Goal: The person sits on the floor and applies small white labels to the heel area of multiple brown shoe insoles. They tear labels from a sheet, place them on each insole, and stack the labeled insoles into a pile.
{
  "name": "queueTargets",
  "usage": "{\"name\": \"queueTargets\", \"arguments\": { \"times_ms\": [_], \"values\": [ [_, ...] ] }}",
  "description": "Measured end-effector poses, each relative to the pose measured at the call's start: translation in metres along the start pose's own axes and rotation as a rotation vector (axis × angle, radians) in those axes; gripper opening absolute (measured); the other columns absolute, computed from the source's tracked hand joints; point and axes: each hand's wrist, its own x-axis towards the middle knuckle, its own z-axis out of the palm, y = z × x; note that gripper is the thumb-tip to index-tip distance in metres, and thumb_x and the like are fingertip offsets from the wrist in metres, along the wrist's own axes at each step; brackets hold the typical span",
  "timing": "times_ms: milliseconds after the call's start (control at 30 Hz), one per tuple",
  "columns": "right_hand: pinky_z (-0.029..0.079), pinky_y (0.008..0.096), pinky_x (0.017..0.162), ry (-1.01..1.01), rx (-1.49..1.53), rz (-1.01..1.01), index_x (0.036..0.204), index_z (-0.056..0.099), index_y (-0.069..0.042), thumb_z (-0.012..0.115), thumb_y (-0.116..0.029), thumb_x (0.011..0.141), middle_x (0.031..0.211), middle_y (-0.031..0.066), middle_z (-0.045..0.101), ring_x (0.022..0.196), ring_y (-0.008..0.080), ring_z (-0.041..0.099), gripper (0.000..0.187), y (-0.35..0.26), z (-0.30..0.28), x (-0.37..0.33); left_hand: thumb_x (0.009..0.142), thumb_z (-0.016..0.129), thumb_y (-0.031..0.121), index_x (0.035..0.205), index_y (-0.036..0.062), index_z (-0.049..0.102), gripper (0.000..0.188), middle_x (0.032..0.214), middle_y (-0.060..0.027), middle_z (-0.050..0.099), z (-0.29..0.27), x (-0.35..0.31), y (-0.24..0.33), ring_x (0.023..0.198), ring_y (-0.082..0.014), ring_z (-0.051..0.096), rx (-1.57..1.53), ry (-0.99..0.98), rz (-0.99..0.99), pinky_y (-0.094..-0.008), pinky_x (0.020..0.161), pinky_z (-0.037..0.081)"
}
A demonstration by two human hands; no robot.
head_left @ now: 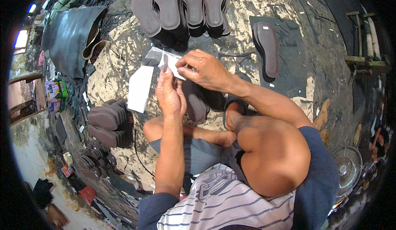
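Note:
In front of me my left hand [171, 93] grips a small white paper sheet [171, 62] between thumb and fingers. The sheet has a dark grey patch and a see-through corner at its far left. My right hand [206, 70] is closed in a pinch at the sheet's right side; what its fingertips hold is too small to make out. Left of my left hand lies a larger white paper piece [140, 89]. Beyond my hands stand several stacks of brown shoe insoles [167, 7], some with small white stickers on their heels. More brown insoles [196, 102] lie by my feet.
To the right a short insole stack [266, 50] rests on a dark sheet [291, 61]. More brown insole stacks [108, 120] stand at the left. A curved black sheet [68, 38] lies far left among scraps. A fan [346, 172] stands at lower right.

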Motion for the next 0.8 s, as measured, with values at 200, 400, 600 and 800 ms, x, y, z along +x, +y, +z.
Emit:
{"name": "queueTargets", "arguments": {
  "times_ms": [200, 400, 600, 800],
  "values": [
    [0.055, 0.0458, 0.080, 0.096, 0.023, 0.078, 0.100, 0.069, -0.007, 0.071, -0.023, 0.091, 0.094, 0.0119, 0.072, 0.090, 0.0336, 0.069, 0.019, -0.002, 0.008, -0.001, 0.105, 0.062, 0.016, 0.123, 0.0027, 0.067, 0.023, 0.105, -0.0011, 0.071, 0.001, 0.000, -0.006, 0.092, -0.0079, 0.066, -0.005, -0.019, 0.057, -0.0238, 0.085, 0.053],
    [0.056, 0.0417, 0.078, 0.085, 0.081, 0.160, 0.097, 0.069, -0.006, 0.072, -0.023, 0.090, 0.091, 0.0111, 0.073, 0.085, 0.0278, 0.071, 0.018, 0.007, 0.009, -0.003, 0.104, 0.063, 0.014, 0.119, 0.0054, 0.066, 0.018, 0.100, -0.0006, 0.070, 0.001, 0.004, -0.010, 0.090, -0.0083, 0.065, 0.035, 0.079, 0.004, -0.0268, 0.082, 0.055],
    [0.050, 0.0276, 0.074, 0.115, 0.481, 0.740, 0.095, 0.074, -0.002, 0.076, -0.032, 0.095, 0.088, -0.0001, 0.070, 0.082, 0.0081, 0.059, 0.029, 0.109, -0.004, -0.013, 0.099, 0.067, 0.017, 0.130, 0.0028, 0.060, 0.035, 0.122, -0.0069, 0.064, -0.070, 0.029, 0.010, 0.114, -0.0207, 0.060, -0.007, 0.299, 0.143, -0.0395, 0.098, 0.053],
    [0.053, 0.0450, 0.083, -0.219, 0.055, 0.899, 0.086, 0.075, -0.007, 0.078, -0.037, 0.088, 0.097, 0.0208, 0.073, 0.086, 0.0371, 0.067, 0.030, 0.165, 0.042, -0.036, 0.098, 0.069, 0.016, 0.116, 0.0033, 0.064, 0.023, 0.108, -0.0048, 0.065, -0.122, 0.030, 0.044, 0.102, -0.0172, 0.062, -0.109, 0.406, 0.210, -0.0357, 0.091, 0.054]
  ]
}}
